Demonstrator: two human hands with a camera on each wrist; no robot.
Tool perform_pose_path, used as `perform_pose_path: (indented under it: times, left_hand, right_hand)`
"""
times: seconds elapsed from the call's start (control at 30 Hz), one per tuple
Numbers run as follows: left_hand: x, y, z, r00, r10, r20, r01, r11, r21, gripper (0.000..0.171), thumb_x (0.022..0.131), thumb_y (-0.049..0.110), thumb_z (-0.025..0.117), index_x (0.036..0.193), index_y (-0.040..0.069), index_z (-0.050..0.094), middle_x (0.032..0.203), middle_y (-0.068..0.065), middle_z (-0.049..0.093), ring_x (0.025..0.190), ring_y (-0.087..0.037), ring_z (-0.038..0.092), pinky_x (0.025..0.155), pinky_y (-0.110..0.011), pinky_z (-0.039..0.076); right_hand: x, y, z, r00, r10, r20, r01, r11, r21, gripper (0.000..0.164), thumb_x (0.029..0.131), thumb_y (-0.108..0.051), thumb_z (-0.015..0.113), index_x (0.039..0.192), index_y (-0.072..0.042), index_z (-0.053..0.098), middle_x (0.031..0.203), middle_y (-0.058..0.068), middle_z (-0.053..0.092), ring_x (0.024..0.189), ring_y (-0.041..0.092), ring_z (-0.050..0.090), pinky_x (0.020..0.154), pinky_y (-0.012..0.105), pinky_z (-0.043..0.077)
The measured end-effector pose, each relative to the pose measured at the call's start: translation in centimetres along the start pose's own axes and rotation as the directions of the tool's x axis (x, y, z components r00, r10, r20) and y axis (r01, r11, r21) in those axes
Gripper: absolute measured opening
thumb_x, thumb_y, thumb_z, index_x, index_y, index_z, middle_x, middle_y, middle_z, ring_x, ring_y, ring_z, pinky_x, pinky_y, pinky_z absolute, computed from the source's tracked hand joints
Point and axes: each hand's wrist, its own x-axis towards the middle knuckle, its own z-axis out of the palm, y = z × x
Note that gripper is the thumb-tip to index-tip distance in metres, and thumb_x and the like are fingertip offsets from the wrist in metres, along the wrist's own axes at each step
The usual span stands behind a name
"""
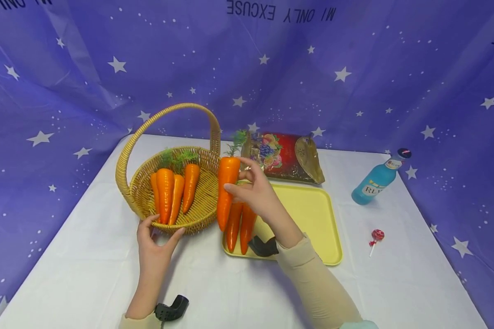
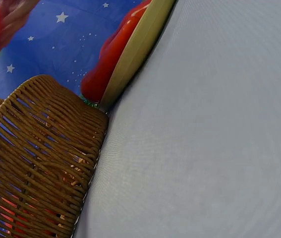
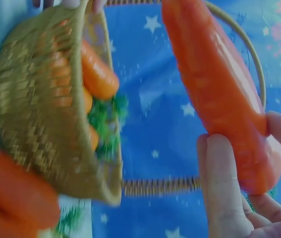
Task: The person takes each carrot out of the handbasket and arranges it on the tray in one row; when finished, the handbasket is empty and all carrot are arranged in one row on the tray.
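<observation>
My right hand (image 1: 257, 189) pinches an orange carrot (image 1: 227, 192) with a green leafy top, its tip pointing down. The carrot is between the wicker basket (image 1: 203, 226) and the yellow tray (image 1: 308, 261), raised over the tray's left edge. In the right wrist view, thumb and fingers close round the thick end of this carrot (image 3: 214, 74). My left hand (image 1: 156, 246) grips the near rim of the basket, thumb and fingers at its edge. Several carrots (image 1: 164, 194) lie inside the basket, tops toward the back. Two more carrots (image 1: 233, 228) lie on the tray's left side, partly hidden by my right hand.
Behind the tray lies a red and gold packaged bag (image 1: 288, 155). A blue bottle (image 1: 376, 180) stands at the right, with a red lollipop (image 1: 377, 235) in front of it. The basket's tall handle (image 1: 169, 109) arches over it. A starry purple cloth (image 1: 247, 73) hangs behind the white table.
</observation>
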Motion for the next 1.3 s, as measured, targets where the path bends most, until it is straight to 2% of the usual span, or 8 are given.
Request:
perform_pose_path:
  times: [0.2,0.3,0.43,0.57,0.7,0.93,1.13,1.3]
  left_hand:
    - [0.1,-0.1,0.1,1.0,-0.013,0.006,0.012,1.0,0.003,0.073,0.077,0.013,0.082,0.134,0.003,0.038,0.139,-0.012,0.031,0.135,-0.029,0.028,0.109,-0.051,0.028]
    - [0.3,-0.4,0.2,1.0,-0.009,0.006,0.009,1.0,0.002,0.073,0.077,0.012,0.082,0.134,0.003,0.038,0.138,-0.012,0.031,0.134,-0.029,0.029,0.109,-0.05,0.028]
    - [0.4,-0.4,0.2,1.0,-0.013,0.007,0.013,1.0,0.003,0.073,0.077,0.009,0.082,0.134,0.002,0.037,0.139,-0.013,0.029,0.134,-0.03,0.029,0.109,-0.05,0.028]
    - [-0.1,1.3,0.0,1.0,-0.019,0.006,0.019,1.0,-0.003,0.07,0.079,0.007,0.08,0.132,-0.001,0.037,0.138,-0.016,0.03,0.134,-0.032,0.029,0.109,-0.051,0.028]
    - [-0.5,2.5,0.0,1.0,-0.015,0.004,0.015,1.0,-0.014,0.068,0.079,0.004,0.078,0.132,-0.004,0.036,0.137,-0.019,0.029,0.134,-0.035,0.028,0.109,-0.054,0.025]
    - [-0.6,3.0,0.0,1.0,-0.021,0.007,0.022,0.999,-0.03,0.067,0.079,0.005,0.079,0.13,-0.004,0.037,0.136,-0.018,0.03,0.135,-0.033,0.027,0.11,-0.053,0.026]
    - [0.0,0.6,0.1,0.999,-0.03,0.013,0.03,1.0,-0.006,0.071,0.079,0.007,0.08,0.133,-0.001,0.036,0.139,-0.016,0.029,0.135,-0.033,0.027,0.11,-0.052,0.026]
    - [0.3,-0.3,0.0,1.0,-0.027,0.011,0.027,1.0,0.004,0.074,0.079,0.01,0.081,0.135,0.001,0.035,0.14,-0.015,0.028,0.135,-0.033,0.027,0.11,-0.052,0.026]
  right_hand:
    - [-1.8,1.6,-3.7,0.995,0.005,-0.101,-0.011,0.998,-0.058,0.068,0.088,-0.009,0.07,0.145,-0.016,0.032,0.111,0.018,0.058,0.083,0.028,0.066,0.075,0.046,0.057]
    - [-2.4,2.9,-5.2,0.984,0.051,-0.169,-0.065,0.995,-0.078,0.068,0.088,-0.008,0.07,0.145,-0.014,0.032,0.11,0.02,0.058,0.081,0.027,0.066,0.073,0.045,0.057]
    - [-3.1,4.9,-6.6,0.958,0.13,-0.257,-0.165,0.979,-0.12,0.07,0.087,-0.007,0.071,0.145,-0.014,0.032,0.106,0.021,0.057,0.078,0.025,0.066,0.071,0.045,0.057]
    - [-3.5,7.1,-7.6,0.938,0.179,-0.298,-0.233,0.96,-0.156,0.071,0.087,-0.01,0.072,0.145,-0.013,0.031,0.104,0.021,0.054,0.071,0.025,0.065,0.07,0.045,0.057]
    - [-3.7,8.6,-7.9,0.932,0.21,-0.296,-0.269,0.947,-0.174,0.071,0.087,-0.013,0.072,0.144,-0.011,0.03,0.102,0.021,0.055,0.064,0.025,0.065,0.066,0.042,0.058]
    - [-4.0,9.9,-7.4,0.944,0.225,-0.242,-0.275,0.941,-0.199,0.068,0.086,-0.011,0.073,0.141,-0.008,0.032,0.09,0.017,0.057,0.064,0.022,0.063,0.063,0.037,0.057]
    - [-4.3,10.2,-6.8,0.939,0.225,-0.261,-0.3,0.907,-0.297,0.068,0.086,-0.016,0.074,0.14,-0.008,0.034,0.083,0.012,0.055,0.063,0.02,0.058,0.06,0.033,0.055]
    - [-4.3,9.9,-6.4,0.942,0.173,-0.286,-0.293,0.838,-0.46,0.068,0.085,-0.024,0.076,0.138,-0.007,0.038,0.079,0.008,0.053,0.062,0.019,0.053,0.06,0.03,0.049]
